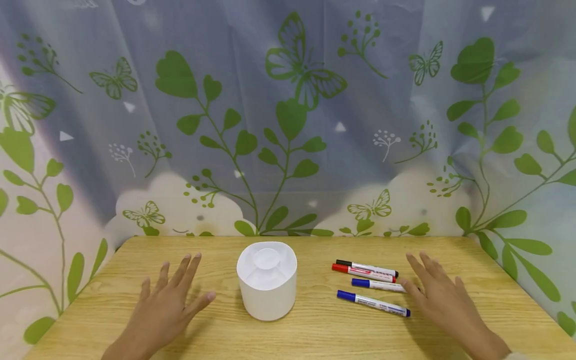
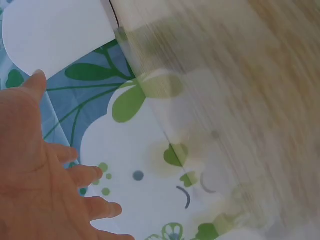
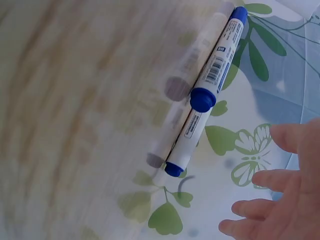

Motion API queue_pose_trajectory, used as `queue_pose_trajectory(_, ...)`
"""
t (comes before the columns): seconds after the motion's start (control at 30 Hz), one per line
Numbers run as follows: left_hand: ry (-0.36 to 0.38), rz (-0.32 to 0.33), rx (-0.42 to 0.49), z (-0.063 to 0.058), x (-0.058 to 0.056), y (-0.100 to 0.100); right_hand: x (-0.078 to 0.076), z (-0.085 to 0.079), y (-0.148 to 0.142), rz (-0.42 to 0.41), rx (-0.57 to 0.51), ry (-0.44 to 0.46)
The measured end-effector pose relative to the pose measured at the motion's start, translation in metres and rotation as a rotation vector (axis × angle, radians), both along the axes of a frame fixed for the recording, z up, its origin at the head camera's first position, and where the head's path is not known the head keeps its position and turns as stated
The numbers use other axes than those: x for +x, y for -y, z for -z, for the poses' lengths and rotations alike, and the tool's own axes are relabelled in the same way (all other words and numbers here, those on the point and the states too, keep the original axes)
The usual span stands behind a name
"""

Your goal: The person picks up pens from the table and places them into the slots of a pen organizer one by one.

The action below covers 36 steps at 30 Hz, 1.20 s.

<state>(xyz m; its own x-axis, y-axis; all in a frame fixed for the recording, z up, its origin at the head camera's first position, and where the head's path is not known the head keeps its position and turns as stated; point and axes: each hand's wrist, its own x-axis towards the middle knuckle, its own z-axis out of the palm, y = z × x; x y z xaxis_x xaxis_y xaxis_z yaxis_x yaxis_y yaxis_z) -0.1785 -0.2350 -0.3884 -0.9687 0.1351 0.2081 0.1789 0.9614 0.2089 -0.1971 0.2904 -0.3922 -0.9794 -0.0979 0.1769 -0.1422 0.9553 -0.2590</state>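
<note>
A white pen holder [image 1: 268,298] with inner dividers and a round middle section stands upright on the table. Left of it, in the head view, my left hand [image 1: 163,307] has its fingers spread and holds nothing. On the holder's right lie several capped markers: a black one [image 1: 369,269], a red one [image 1: 364,273] and two blue ones, the nearer blue marker [image 1: 375,303] lying closest to me. My right hand [image 1: 447,302], fingers apart and holding nothing, overlaps the end of the farther blue marker [image 1: 377,285]. Two blue-ended markers [image 3: 218,60] also show in the right wrist view.
The wooden table [image 1: 315,340] reaches back to a hanging curtain [image 1: 216,165] printed with green leaves and butterflies. The curtain also runs along both sides of the table. In the left wrist view, the tabletop [image 2: 240,75] reflects the curtain's pattern.
</note>
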Motion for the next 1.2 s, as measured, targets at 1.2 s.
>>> queue_pose_trajectory(1.2,0.364,0.192,0.735,-0.011,-0.015,-0.051,-0.002,0.002,0.004,-0.058,-0.475,0.238)
